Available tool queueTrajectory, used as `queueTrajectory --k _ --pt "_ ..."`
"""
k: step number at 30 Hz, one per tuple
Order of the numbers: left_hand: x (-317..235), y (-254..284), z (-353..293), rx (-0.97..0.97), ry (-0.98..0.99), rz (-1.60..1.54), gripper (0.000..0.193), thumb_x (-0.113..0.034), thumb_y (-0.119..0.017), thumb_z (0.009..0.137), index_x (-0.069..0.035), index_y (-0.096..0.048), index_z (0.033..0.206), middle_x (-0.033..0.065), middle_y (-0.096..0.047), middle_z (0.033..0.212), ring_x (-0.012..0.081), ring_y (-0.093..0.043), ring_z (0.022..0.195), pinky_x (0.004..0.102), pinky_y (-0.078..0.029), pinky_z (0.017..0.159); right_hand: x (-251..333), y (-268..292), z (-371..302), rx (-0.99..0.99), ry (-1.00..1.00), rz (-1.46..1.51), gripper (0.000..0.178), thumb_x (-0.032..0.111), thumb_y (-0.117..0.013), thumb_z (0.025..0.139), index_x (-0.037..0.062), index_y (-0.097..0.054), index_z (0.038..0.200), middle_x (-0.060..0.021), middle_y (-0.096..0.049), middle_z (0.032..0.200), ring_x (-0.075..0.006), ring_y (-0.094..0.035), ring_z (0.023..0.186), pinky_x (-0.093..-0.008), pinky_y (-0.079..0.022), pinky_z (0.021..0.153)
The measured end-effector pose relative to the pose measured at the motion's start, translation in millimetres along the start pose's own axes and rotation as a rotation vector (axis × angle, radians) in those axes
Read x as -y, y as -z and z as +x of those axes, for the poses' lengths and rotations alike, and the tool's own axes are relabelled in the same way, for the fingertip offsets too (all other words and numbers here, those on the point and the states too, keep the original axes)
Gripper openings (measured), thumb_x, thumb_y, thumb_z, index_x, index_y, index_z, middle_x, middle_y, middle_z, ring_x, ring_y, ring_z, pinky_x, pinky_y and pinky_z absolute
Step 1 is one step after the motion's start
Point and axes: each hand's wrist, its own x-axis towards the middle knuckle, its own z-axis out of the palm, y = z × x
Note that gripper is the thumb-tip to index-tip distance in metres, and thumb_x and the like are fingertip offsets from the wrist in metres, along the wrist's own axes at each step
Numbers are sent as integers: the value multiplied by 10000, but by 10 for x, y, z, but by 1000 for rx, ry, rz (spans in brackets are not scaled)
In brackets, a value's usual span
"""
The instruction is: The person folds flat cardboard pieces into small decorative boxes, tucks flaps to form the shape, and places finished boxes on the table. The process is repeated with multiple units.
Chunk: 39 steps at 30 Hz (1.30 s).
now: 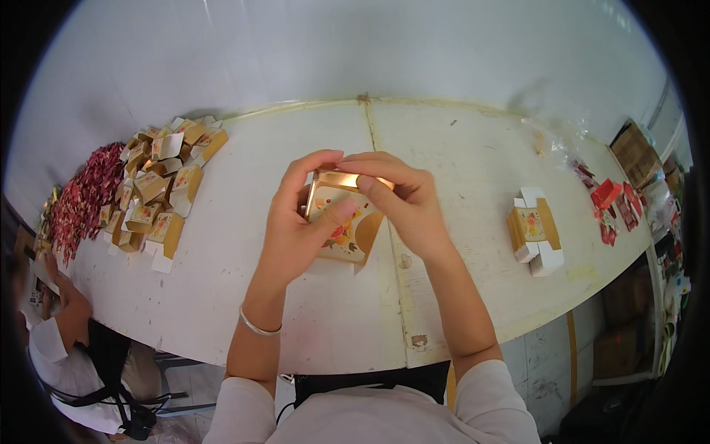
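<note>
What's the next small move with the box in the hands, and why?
Probably press the gold top flap down and tuck it in: both hands, left and right, hold the small floral box above the table, fingertips on that flap, which looks not fully closed.

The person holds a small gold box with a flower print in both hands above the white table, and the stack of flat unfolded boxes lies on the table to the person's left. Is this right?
Not quite. In the head view the stack of flat boxes lies to the person's right, not left. To the left is a heap of folded boxes. The rest holds: left hand and right hand hold the small gold flower-print box above the white table.
</note>
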Motion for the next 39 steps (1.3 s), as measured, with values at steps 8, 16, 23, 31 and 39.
queueTrajectory --k 8,16,23,31,39 --pt "163 -71 71 -160 -40 -74 241 -60 -603 801 -47 -533 1030 48 -556 998 124 -524 912 250 -460 758 -180 -96 -25 56 342 -351 418 149 -516 859 -21 -398 1222 -190 -440 1186 -311 -382 1150 -384 -298 980" --pt "519 1971 415 -858 -71 1764 700 -387 -654 767 -97 -327 1314 174 -392 1284 352 -345 1189 476 -307 946 161 1044 -332 -492 113 -873 530 239 -605 798 -6 -402 1222 -195 -443 1201 -331 -445 1102 -377 -364 933" --pt "608 777 -101 -3 115 703 454 -174 -554 859 -48 -413 1271 99 -415 1304 194 -342 1235 335 -253 1012 325 3027 -1372 -521 -1069 -1565 710 636 -582 675 -25 -592 933 -132 -611 840 -244 -597 762 -319 -465 658" --pt "951 -985 -177 572 736 -316 654 -379 -497 878 -22 -219 1350 221 -329 1321 299 -354 1218 386 -313 1003 208 3020 -1580 -486 -1074 -542 436 501 -695 677 116 -524 562 44 -360 484 -61 -258 427 -244 -160 422" --pt "1248 -1877 77 395 1011 -659 718 -334 -653 777 13 -277 1281 194 -400 1222 273 -386 1174 406 -310 1003 -69 2279 -1499 -486 -929 -398 472 365 -693 723 -32 -567 945 -56 -579 816 -118 -552 701 -232 -444 591"
